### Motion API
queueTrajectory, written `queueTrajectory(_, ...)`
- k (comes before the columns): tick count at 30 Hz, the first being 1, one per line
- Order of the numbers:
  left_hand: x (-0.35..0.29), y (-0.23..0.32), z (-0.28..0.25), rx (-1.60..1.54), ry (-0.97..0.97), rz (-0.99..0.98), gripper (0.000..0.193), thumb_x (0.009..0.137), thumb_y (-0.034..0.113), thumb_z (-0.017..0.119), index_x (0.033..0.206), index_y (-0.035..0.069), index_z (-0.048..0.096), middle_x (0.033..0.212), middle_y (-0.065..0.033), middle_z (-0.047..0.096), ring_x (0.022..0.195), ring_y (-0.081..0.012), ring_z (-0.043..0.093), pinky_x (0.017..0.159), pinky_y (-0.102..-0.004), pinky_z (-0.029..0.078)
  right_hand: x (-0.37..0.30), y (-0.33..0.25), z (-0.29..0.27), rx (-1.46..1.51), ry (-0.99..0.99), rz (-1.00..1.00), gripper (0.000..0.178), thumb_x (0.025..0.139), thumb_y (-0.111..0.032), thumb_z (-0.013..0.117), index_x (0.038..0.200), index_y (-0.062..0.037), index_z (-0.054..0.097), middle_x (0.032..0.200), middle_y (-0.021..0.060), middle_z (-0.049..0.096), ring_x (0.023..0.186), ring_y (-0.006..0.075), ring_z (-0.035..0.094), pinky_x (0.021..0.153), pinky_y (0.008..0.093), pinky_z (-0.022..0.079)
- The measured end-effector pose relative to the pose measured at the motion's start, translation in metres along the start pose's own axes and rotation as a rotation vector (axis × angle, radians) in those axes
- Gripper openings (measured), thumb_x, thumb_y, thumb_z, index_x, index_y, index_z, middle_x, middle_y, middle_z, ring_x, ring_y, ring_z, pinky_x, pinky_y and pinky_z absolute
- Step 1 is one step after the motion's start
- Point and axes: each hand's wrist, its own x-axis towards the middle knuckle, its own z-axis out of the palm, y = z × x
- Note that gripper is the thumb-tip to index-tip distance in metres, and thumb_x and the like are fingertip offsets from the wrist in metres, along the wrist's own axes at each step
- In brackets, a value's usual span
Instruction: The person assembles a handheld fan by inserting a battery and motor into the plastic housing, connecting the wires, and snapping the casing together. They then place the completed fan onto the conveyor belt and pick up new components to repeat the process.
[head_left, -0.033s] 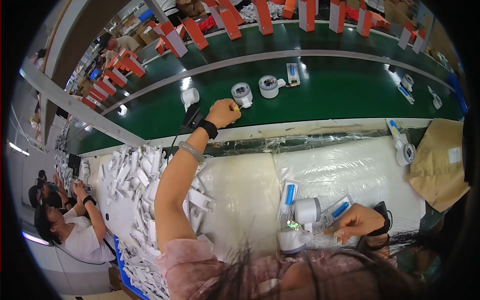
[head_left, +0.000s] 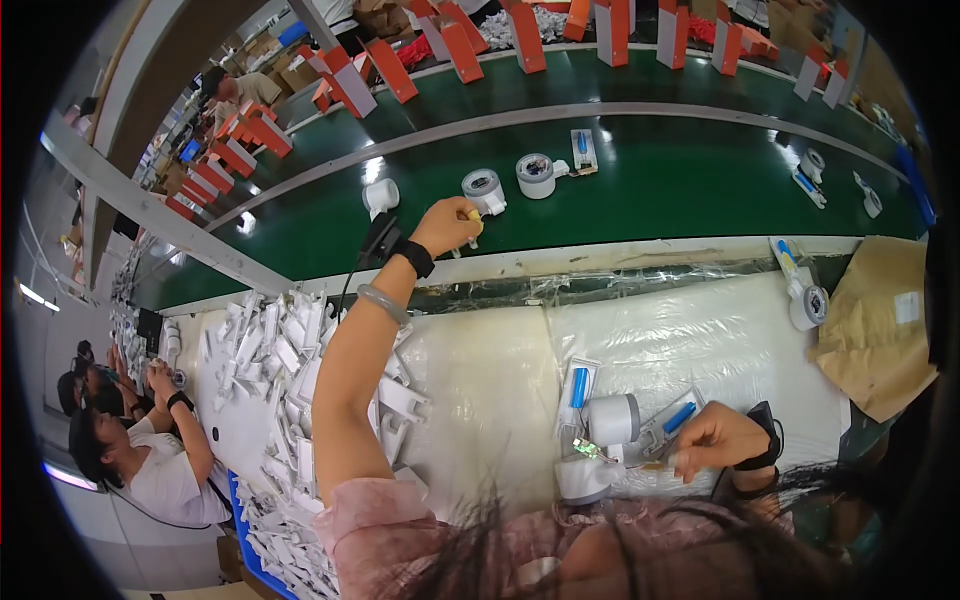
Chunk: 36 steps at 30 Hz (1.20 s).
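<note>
My left hand [head_left: 445, 228] reaches over the green belt, fingers closed, with a yellow bit [head_left: 475, 217] at the fingertips. It is right beside a white round device [head_left: 483, 188]; what the fingers hold is hidden. My right hand [head_left: 722, 440] is pinched low over the worktable, where thin wires [head_left: 640, 464] run to its fingertips from a small lit green circuit board [head_left: 588, 449]. Around the board lie a white cylindrical housing [head_left: 613, 419], a second white housing [head_left: 583, 480] and two white trays with blue battery cells, one [head_left: 580, 388] upright, the other [head_left: 680, 417] slanted.
White plastic parts [head_left: 290, 370] are heaped on the left, above a blue bin [head_left: 250, 555]. More devices, such as one with a side arm [head_left: 536, 177], stand on the belt [head_left: 640, 200]. Brown paper [head_left: 880, 330] lies at right, beside another device [head_left: 808, 306]. A person [head_left: 150, 470] works at left.
My left fingertips have shifted slightly beside the round device, and a small white end now shows below them. My right hand has risen slightly; the parts on the table stay put.
</note>
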Motion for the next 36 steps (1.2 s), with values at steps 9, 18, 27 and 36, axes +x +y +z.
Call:
queueTrajectory(9,-0.082,0.113,0.023,-0.820,-0.080,0.150,0.026,0.093,0.021,0.057,0.106,-0.001,0.060,0.086,-0.0081,0.064,0.073,-0.0158,0.059,0.070,-0.0261,0.048,0.010,-0.013,0.028,-0.397,0.817,-0.579,0.007,0.088,-0.003,0.061,0.093,0.0023,0.062,0.096,0.0133,0.068,0.093,0.0217,0.065,0.081,0.0321,0.050)
queueTrajectory(18,-0.171,0.216,0.125,-0.629,-0.754,0.259,0.046,0.088,0.017,0.065,0.129,-0.001,0.052,0.104,-0.0077,0.064,0.085,-0.0144,0.064,0.081,-0.0266,0.050,0.007,-0.043,0.052,-0.831,0.999,-0.850,0.039,0.077,-0.003,0.067,0.115,-0.0014,0.059,0.112,0.0149,0.063,0.103,0.0315,0.060,0.092,0.0380,0.045)
queueTrajectory(27,-0.194,0.220,0.148,-0.445,-0.570,0.095,0.061,0.080,0.020,0.072,0.131,0.000,0.044,0.098,-0.0128,0.063,0.077,-0.0189,0.067,0.072,-0.0290,0.053,-0.019,-0.031,0.051,0.248,0.366,-0.550,0.012,0.092,-0.012,0.061,0.090,-0.0002,0.062,0.082,0.0067,0.067,0.080,0.0157,0.065,0.076,0.0291,0.051)
queueTrajectory(36,-0.208,0.223,0.161,-0.161,-0.302,0.355,0.059,0.073,0.025,0.079,0.122,0.005,0.052,0.103,-0.0107,0.065,0.094,-0.0214,0.063,0.082,-0.0319,0.049,-0.017,-0.017,0.036,0.547,-0.059,-0.769,0.034,0.095,-0.019,0.055,0.114,0.0100,0.061,0.090,0.0147,0.067,0.082,0.0232,0.065,0.078,0.0344,0.050)
